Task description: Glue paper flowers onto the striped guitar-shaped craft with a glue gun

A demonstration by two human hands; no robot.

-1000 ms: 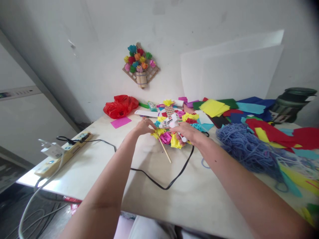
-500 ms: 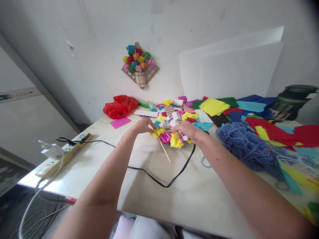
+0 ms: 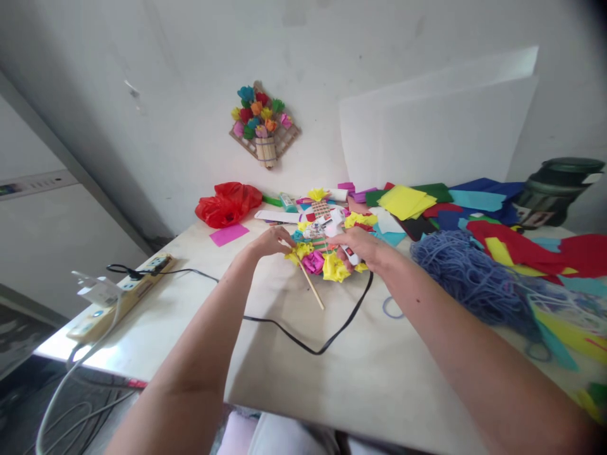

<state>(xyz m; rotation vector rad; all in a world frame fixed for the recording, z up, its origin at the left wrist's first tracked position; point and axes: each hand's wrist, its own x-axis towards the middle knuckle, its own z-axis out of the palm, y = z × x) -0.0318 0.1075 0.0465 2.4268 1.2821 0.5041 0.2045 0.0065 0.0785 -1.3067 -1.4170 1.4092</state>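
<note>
My left hand [image 3: 274, 241] reaches to the left side of a cluster of crepe-paper flowers [image 3: 336, 268], its fingertips pinched at the upper end of a thin wooden stick [image 3: 313, 287]. The stick slants down from the yellow petals onto the table. In my right hand [image 3: 358, 243] is a white hot glue gun [image 3: 337, 221], its body over the flowers and its nozzle pointing left. A black cord [image 3: 318, 352] loops from its handle across the table. The nozzle's tip is hard to make out among the colours.
Left stands a power strip [image 3: 121, 303] with plugs. A red plastic bag [image 3: 228, 203] and pink paper [image 3: 229, 235] lie behind my left arm. Right are blue yarn [image 3: 462, 275], coloured sheets [image 3: 408, 201] and a dark jar [image 3: 545, 189]. A finished flower hanging [image 3: 265, 123] is on the wall.
The glue gun has tilted slightly in my right hand, and more of its handle shows. My left hand and the stick stay nearly still; the view has shifted a little.
</note>
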